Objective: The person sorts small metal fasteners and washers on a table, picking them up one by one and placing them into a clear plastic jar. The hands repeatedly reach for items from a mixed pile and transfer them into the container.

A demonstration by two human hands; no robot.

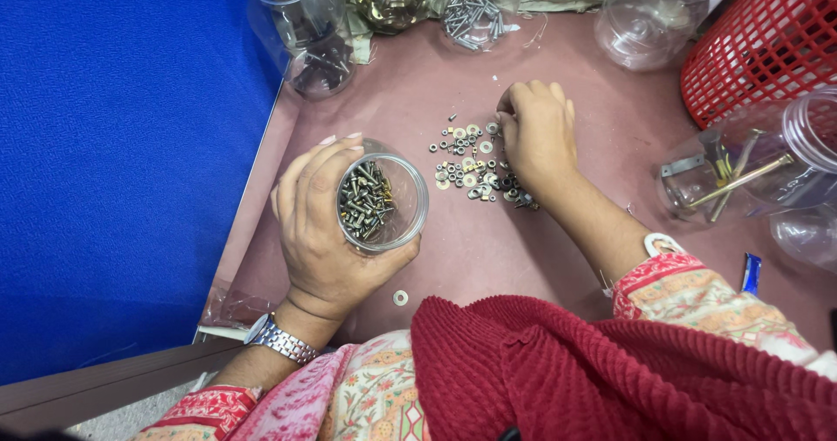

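My left hand [318, 223] is wrapped around a small clear jar [384, 201] holding several bolts and screws, tilted so its mouth faces me. My right hand [539, 132] rests with curled fingers on a scattered pile of small nuts and washers [471, 164] on the maroon table [488, 249]. Its fingertips pinch at the pile's far edge; what they hold is hidden. A single washer [400, 298] lies alone near my body.
Clear plastic jars stand at the back: one with dark hardware [309, 31], one with screws [475, 10], an empty one [649, 14]. A red mesh basket [767, 44] is at far right, beside a lying jar with metal brackets [741, 166]. A blue board [122, 162] borders the left.
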